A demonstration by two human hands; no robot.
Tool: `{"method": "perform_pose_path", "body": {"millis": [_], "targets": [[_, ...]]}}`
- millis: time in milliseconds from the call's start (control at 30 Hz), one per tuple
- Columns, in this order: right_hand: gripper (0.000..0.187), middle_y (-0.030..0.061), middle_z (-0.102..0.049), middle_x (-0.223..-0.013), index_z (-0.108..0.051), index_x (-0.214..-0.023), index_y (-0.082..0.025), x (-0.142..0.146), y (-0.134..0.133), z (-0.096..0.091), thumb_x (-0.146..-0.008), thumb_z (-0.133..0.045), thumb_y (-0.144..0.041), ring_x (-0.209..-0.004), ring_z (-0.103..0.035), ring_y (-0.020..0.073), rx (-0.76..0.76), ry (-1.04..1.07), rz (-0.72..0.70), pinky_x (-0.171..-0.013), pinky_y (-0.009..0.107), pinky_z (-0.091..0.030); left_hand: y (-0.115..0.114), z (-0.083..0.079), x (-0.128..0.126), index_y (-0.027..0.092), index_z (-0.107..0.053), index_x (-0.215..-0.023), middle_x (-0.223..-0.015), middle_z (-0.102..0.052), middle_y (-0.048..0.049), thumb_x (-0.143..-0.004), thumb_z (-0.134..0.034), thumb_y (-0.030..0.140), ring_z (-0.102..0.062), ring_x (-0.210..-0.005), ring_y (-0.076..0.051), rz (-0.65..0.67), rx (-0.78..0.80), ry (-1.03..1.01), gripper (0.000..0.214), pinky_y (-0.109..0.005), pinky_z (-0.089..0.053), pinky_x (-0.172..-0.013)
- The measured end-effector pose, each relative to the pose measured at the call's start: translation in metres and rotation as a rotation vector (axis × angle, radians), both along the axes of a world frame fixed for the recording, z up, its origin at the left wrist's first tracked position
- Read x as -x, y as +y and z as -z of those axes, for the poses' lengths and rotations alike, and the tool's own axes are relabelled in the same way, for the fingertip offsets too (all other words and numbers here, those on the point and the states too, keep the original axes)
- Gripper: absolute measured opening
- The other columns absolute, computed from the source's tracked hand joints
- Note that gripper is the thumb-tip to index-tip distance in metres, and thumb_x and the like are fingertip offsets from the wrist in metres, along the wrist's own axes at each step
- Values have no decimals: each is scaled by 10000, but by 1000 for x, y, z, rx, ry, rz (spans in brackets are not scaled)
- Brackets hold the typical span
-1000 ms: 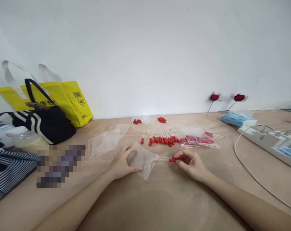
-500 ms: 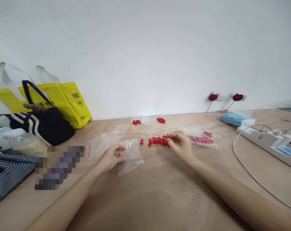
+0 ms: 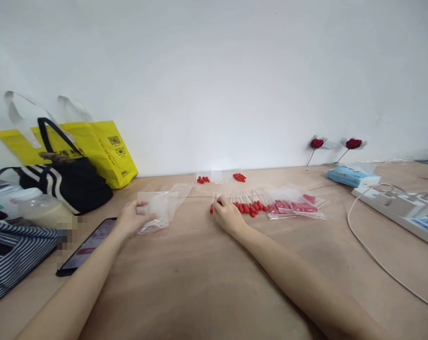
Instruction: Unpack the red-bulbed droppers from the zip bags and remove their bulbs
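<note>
My left hand (image 3: 134, 219) is closed on the edge of a clear plastic zip bag (image 3: 160, 215), above other clear bags lying flat. At the left end of a row of red-tipped sticks (image 3: 252, 208), my right hand (image 3: 228, 216) has its fingers curled down and together. The fingertips touch the row there, and what they pinch is hidden. The sticks have pale shafts pointing away from me and red bulb-shaped ends facing me. Right of the row lie filled clear bags (image 3: 295, 206) with red ends showing inside. Another bag with red-tipped sticks (image 3: 221, 177) lies by the wall.
At left stand a yellow tote bag (image 3: 107, 151), a black bag (image 3: 75, 184), a jar (image 3: 44, 208) and a striped cloth (image 3: 15, 259). A phone (image 3: 89, 248) lies beside my left forearm. At right are a tissue pack (image 3: 353, 177), a power strip (image 3: 398, 208) with a cable, and two red flowers (image 3: 317, 143).
My left hand has moved left with the zip bag, over the flat bags. My right hand has shifted left along the row to its left end. The view has turned slightly.
</note>
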State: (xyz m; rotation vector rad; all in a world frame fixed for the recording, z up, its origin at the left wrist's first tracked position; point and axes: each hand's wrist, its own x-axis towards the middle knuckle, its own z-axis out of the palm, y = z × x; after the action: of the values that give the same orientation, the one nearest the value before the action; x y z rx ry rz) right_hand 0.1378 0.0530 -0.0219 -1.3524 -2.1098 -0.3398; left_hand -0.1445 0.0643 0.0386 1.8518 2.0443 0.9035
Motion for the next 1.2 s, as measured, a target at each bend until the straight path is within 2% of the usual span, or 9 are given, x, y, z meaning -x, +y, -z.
{"method": "perform_pose_path", "body": {"millis": [100,233,400,500,633,767,933,1100,1200], "targets": [[182,79,-544,-837,-591,-754,-150,1,2,3,-814,-428,-94,-717,-486,146,-13,-61,-18,-622,240,-358,3,6,-2,147,-549,-976,-1159,-491,-74,-577,-650,301,-318,-1207,-321,47,-84,257,439,-428,-266,-1002],[181,84,-557,-818,-596,-748,-153,2,3,4,-816,-434,-107,-750,-483,170,-26,-109,-15,-658,277,-340,8,24,-13,148,-562,-1058,-1240,-494,-94,-756,-413,386,-404,-1190,-229,213,57,415,413,-331,-283,-1010],[199,93,-581,-848,-609,-771,-161,0,1,3,-826,-419,-147,-805,-481,205,-42,-138,-7,-677,329,-308,3,42,-21,162,-389,-1283,-1379,-305,-138,-795,-287,504,-240,-1277,-307,203,215,496,604,-539,-196,-991],[195,96,-593,-827,-616,-773,-162,-1,-2,1,-823,-430,-189,-816,-479,216,-42,-132,4,-682,343,-293,-5,38,-29,176,-452,-1236,-1358,-354,-123,-801,-308,482,-224,-1284,-306,193,66,577,551,-544,-136,-1009],[209,89,-603,-839,-617,-807,-166,-2,-8,-4,-818,-451,-291,-828,-480,220,-41,-103,21,-707,355,-279,-17,33,-68,149,-547,-1103,-1220,-501,-104,-843,-254,398,-394,-1192,-197,345,-243,419,464,-335,-259,-1027],[266,71,-611,-827,-614,-799,-181,-9,-22,-11,-807,-461,-398,-814,-488,209,-49,-17,20,-716,348,-267,-20,39,-119,129,-432,-1214,-1279,-447,-102,-814,-365,408,-391,-1195,-206,544,-123,270,491,-337,-304,-1008],[194,53,-615,-851,-615,-874,-200,-64,-50,-13,-812,-455,-291,-807,-492,182,-82,37,13,-744,332,-267,-10,46,-151,155,-390,-1245,-1233,-505,-96,-773,-467,436,-472,-1127,-227,590,16,182,554,-351,-376,-943],[228,58,-606,-902,-616,-944,-220,-158,-74,-5,-759,-491,-265,-842,-496,200,-87,-7,155,-734,331,-305,-1,48,-155,161,-419,-1224,-1230,-513,-100,-764,-498,411,-479,-1123,-240,518,31,133,530,-361,-377,-935],[285,66,-597,-952,-611,-992,-231,-196,-79,0,-727,-524,-289,-880,-503,216,-73,-87,225,-732,337,-327,-3,47,-156,163,-425,-1217,-1231,-509,-108,-763,-498,418,-472,-1127,-252,508,37,126,525,-378,-377,-931]]}}
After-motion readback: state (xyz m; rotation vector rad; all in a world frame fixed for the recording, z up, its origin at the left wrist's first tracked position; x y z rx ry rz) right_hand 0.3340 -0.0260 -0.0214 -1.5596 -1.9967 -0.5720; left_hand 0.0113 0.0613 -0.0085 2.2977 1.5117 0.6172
